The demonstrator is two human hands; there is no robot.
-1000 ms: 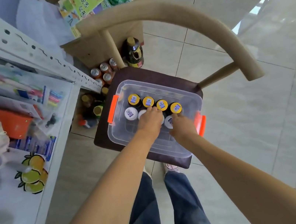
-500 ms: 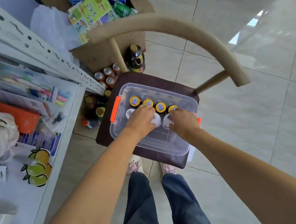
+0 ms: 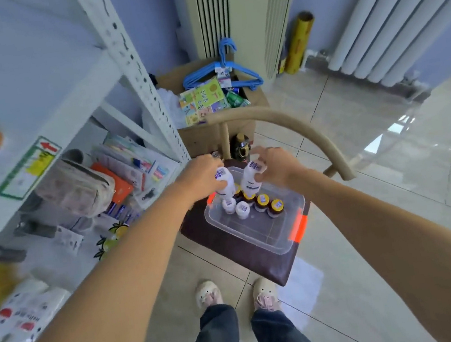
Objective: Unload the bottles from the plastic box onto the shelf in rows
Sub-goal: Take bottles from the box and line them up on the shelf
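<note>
Item, change: left hand and right hand, each grip clamped on 1 white bottle, now lifted above plastic box; shelf placement pending.

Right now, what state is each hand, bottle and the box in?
Left hand: grips a white bottle, lifted.
Right hand: grips a second white bottle, lifted.
Plastic box: lidless, on the chair seat.
White-capped bottles: upright inside.
Yellow-capped bottles: upright inside.
</note>
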